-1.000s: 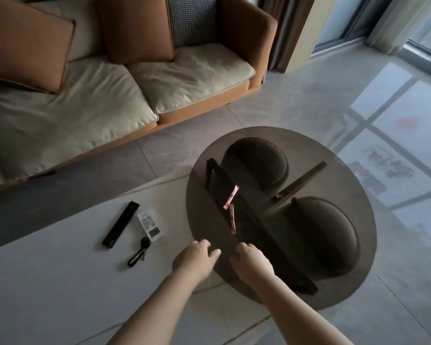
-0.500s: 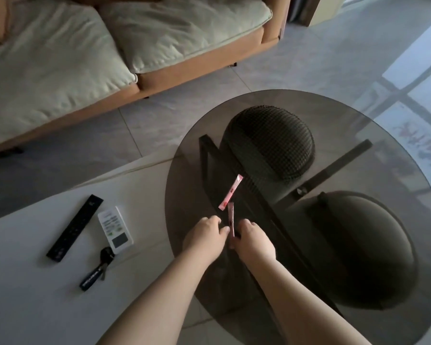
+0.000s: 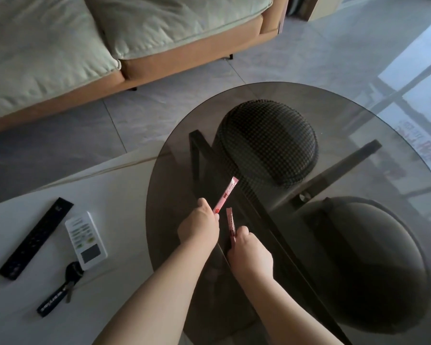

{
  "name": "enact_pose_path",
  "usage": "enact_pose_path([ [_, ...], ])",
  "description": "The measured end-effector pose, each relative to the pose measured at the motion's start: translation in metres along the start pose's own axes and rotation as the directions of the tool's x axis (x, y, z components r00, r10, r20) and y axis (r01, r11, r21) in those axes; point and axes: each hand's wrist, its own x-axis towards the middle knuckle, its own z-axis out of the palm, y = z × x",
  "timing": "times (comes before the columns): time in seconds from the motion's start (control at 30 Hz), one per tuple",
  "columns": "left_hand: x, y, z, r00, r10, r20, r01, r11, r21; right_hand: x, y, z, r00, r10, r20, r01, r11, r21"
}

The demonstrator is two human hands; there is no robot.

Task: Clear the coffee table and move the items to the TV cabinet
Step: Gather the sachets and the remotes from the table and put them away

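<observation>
At the lower centre of the frame, over the smoked-glass round desk (image 3: 358, 115), two pink sachet sticks are being taken up. The shorter sachet (image 3: 231, 223) is pinched at its near end by the right hand (image 3: 249, 250), its fingers curled tight around the strip. Just beside it, the longer sachet (image 3: 226, 196) is gripped at its lower end by the left hand (image 3: 200, 226) and angled up toward the centre of the frame.

To the lower left, on the adjoining white desk (image 3: 125, 195), a black key fob (image 3: 56, 291), a white remote (image 3: 85, 237) and a black remote (image 3: 36, 237) are left lying close together, the fob touching the white remote's near corner. Under the glass, two rounded stools are seen. In the upper left, a sofa (image 3: 172, 61) with pale cushions is set across the tiled floor. The TV cabinet is not in view.

The sachets are judged thin and slippery; held only by their ends, one could be dropped on the way to the cabinet. With both hands occupied, the three items at lower left could be overlooked or fumbled if gathered together.
</observation>
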Motion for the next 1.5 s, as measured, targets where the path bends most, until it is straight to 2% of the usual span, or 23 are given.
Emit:
enact_pose_path([
  [0.1, 0.011, 0.003, 0.007, 0.999, 0.004, -0.033, -0.002, 0.999, 0.050, 0.006, 0.006, -0.011, 0.999, 0.041, 0.018, -0.042, 0.999, 0.033],
  [0.2, 0.021, 0.008, 0.012, 0.983, 0.077, -0.167, -0.061, 0.993, 0.097, 0.013, 0.013, -0.019, 0.994, 0.110, 0.027, -0.112, 0.992, 0.061],
  [0.27, 0.028, 0.012, 0.015, 0.969, 0.132, -0.210, -0.113, 0.988, 0.102, 0.017, 0.017, -0.021, 0.990, 0.140, 0.018, -0.140, 0.989, 0.052],
  [0.37, 0.034, 0.013, 0.019, 0.969, 0.158, -0.192, -0.142, 0.985, 0.093, 0.021, 0.019, -0.019, 0.989, 0.149, -0.012, -0.148, 0.987, 0.054],
  [0.53, 0.028, -0.001, 0.020, 0.979, 0.122, -0.162, -0.122, 0.992, 0.010, 0.018, 0.015, -0.010, 0.991, 0.113, -0.076, -0.110, 0.993, 0.040],
  [0.67, 0.015, -0.014, 0.016, 0.986, 0.116, -0.122, -0.115, 0.993, 0.017, 0.015, 0.006, -0.005, 0.992, 0.108, -0.064, -0.107, 0.994, 0.021],
  [0.8, -0.006, -0.041, 0.010, 0.987, 0.105, -0.122, -0.104, 0.994, 0.013, 0.002, -0.009, -0.003, 0.997, 0.035, -0.066, -0.035, 0.999, -0.004],
  [1.03, -0.040, -0.118, -0.014, 0.985, -0.107, -0.135, 0.082, 0.981, -0.176, -0.023, -0.049, 0.011, 0.989, -0.142, -0.042, 0.144, 0.988, 0.052],
  [1.23, -0.068, -0.197, -0.028, 0.967, -0.243, -0.071, 0.214, 0.935, -0.283, -0.046, -0.099, 0.036, 0.927, -0.374, -0.037, 0.376, 0.921, 0.102],
  [1.33, -0.077, -0.231, -0.032, 0.931, -0.359, -0.067, 0.309, 0.873, -0.376, -0.056, -0.126, 0.053, 0.913, -0.409, -0.013, 0.408, 0.907, 0.109],
  [1.43, -0.084, -0.260, -0.035, 0.864, -0.502, -0.029, 0.435, 0.775, -0.457, -0.064, -0.151, 0.074, 0.894, -0.447, 0.025, 0.439, 0.886, 0.151],
  [1.5, -0.086, -0.278, -0.035, 0.837, -0.546, -0.026, 0.471, 0.745, -0.471, -0.068, -0.165, 0.089, 0.884, -0.466, 0.045, 0.453, 0.875, 0.169],
])
